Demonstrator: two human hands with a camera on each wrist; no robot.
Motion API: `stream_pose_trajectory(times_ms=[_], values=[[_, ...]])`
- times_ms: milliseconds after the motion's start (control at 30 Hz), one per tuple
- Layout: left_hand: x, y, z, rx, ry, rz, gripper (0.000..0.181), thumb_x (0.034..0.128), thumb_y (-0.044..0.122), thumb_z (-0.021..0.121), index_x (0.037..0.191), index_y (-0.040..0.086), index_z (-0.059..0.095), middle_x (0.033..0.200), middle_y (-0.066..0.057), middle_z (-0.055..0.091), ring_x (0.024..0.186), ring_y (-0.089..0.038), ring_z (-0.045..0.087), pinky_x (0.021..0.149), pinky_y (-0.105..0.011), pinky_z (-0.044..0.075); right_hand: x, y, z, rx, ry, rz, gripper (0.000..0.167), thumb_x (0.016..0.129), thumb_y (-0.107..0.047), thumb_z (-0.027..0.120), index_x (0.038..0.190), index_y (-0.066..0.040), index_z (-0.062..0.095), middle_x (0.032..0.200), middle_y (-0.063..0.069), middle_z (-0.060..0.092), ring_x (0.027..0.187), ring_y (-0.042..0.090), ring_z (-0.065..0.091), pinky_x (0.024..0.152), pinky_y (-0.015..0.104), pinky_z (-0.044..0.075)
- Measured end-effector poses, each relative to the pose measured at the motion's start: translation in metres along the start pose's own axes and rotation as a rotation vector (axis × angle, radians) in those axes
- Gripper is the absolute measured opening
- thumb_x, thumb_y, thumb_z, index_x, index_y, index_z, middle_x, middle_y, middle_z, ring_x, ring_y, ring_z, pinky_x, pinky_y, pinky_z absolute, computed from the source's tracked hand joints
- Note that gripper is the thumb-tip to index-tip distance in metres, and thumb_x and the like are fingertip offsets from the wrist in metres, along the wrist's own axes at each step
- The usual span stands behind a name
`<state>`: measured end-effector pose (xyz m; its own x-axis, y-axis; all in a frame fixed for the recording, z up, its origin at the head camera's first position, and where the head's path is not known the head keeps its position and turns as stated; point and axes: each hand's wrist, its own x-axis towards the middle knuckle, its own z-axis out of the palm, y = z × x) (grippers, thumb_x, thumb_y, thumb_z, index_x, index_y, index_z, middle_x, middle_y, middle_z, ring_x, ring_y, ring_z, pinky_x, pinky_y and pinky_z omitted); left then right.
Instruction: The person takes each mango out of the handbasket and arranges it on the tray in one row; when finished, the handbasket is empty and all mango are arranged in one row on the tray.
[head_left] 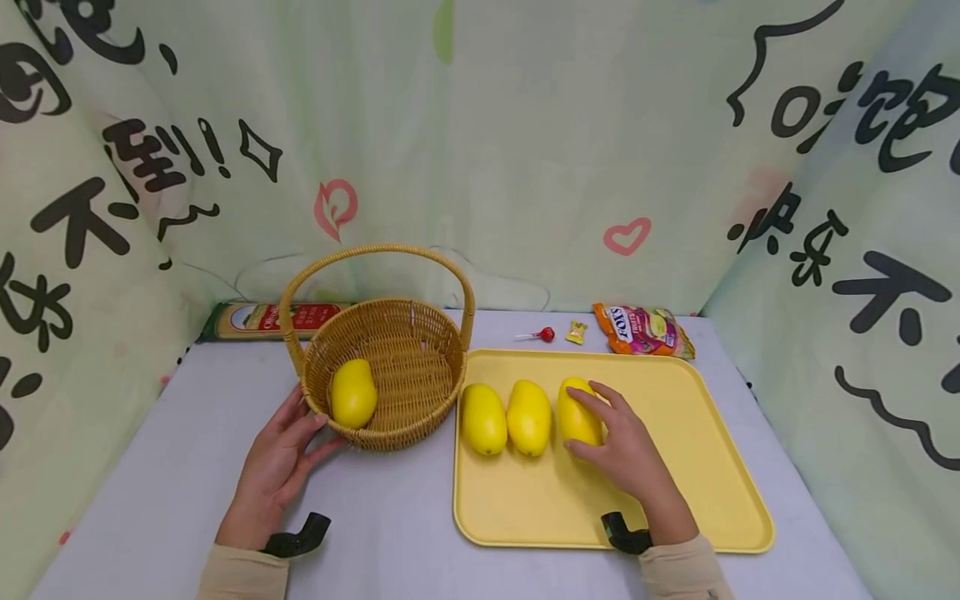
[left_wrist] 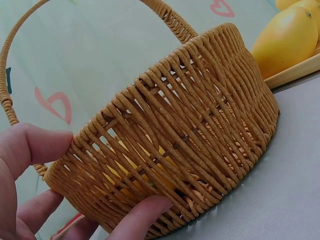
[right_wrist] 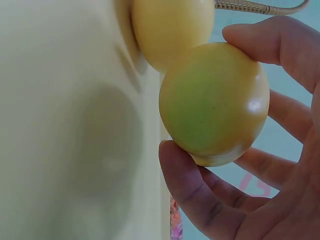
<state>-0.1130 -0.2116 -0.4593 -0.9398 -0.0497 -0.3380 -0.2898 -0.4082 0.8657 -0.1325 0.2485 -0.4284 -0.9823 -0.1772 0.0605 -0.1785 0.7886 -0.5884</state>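
Observation:
My left hand (head_left: 279, 462) holds the near left side of a wicker basket (head_left: 408, 433), one fingertip on its rim and others against the outer wall. A yellow mango (head_left: 354, 393) lies inside the basket at the left; the left wrist view shows it only through the weave. With thumb and fingers, my right hand (head_left: 626, 446) grips another mango (head_left: 579, 412) over the yellow tray (head_left: 697, 467). In the right wrist view this mango (right_wrist: 212, 102) has a greenish patch, and a shadow falls on the tray apart from it. Two mangoes (head_left: 484, 419) (head_left: 529, 418) lie side by side on the tray's left.
Along the table's back edge are a long green and red package (head_left: 247, 322), a red lollipop (head_left: 546, 334), a small yellow wrapped candy (head_left: 576, 332) and an orange and purple candy bag (head_left: 645, 330). A printed curtain (head_left: 510, 150) encloses the back and sides.

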Motion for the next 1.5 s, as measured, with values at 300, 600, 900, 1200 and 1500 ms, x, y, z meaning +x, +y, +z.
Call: stream_pose_trajectory(times_ms=[300,600,900,1200,1500], values=[[-0.0018,0.0004,-0.0002,0.009,-0.011,0.004,0.075,0.111,0.007,0.051,0.169,0.043,0.018,0.179,0.009,0.012,0.158,-0.023,0.032,0.106,-0.043,0.058,0.0024,0.001,0.0034,-0.017,-0.021,0.051,0.069,0.091,-0.024,0.082,0.154,-0.016,0.056,0.165,0.024,0.037,0.146,0.052,0.043,0.116,0.072,0.041],[-0.0016,0.0006,0.0003,-0.002,-0.01,0.008,0.076,0.1106,0.007,0.051,0.168,0.043,0.019,0.179,0.01,0.012,0.156,-0.022,0.033,0.105,-0.043,0.058,0.0049,0.0028,0.0042,-0.033,-0.045,0.064,0.068,0.092,-0.026,0.082,0.154,-0.015,0.056,0.166,0.025,0.037,0.147,0.053,0.04,0.118,0.073,0.038],[-0.0019,0.0001,-0.0003,-0.011,-0.009,0.007,0.075,0.1107,0.007,0.052,0.168,0.044,0.02,0.179,0.009,0.011,0.158,-0.023,0.032,0.108,-0.046,0.055,0.006,0.0064,0.0085,-0.05,-0.071,0.08,0.068,0.092,-0.025,0.081,0.155,-0.014,0.055,0.167,0.025,0.036,0.148,0.054,0.038,0.118,0.074,0.035],[-0.0009,-0.0001,-0.0004,-0.011,-0.009,0.005,0.075,0.1107,0.007,0.052,0.168,0.044,0.02,0.18,0.009,0.01,0.159,-0.024,0.031,0.109,-0.047,0.055,0.0051,0.0036,0.0088,-0.057,-0.086,0.1,0.071,0.092,-0.027,0.081,0.156,-0.015,0.053,0.169,0.024,0.033,0.149,0.055,0.036,0.118,0.075,0.035],[-0.0017,0.0007,-0.0001,-0.01,-0.013,0.003,0.076,0.1105,0.007,0.053,0.168,0.043,0.019,0.18,0.008,0.01,0.159,-0.024,0.031,0.109,-0.047,0.055,0.0029,0.0023,0.0077,-0.068,-0.086,0.085,0.079,0.092,-0.029,0.083,0.16,-0.011,0.046,0.168,0.026,0.034,0.15,0.054,0.037,0.121,0.072,0.034]])
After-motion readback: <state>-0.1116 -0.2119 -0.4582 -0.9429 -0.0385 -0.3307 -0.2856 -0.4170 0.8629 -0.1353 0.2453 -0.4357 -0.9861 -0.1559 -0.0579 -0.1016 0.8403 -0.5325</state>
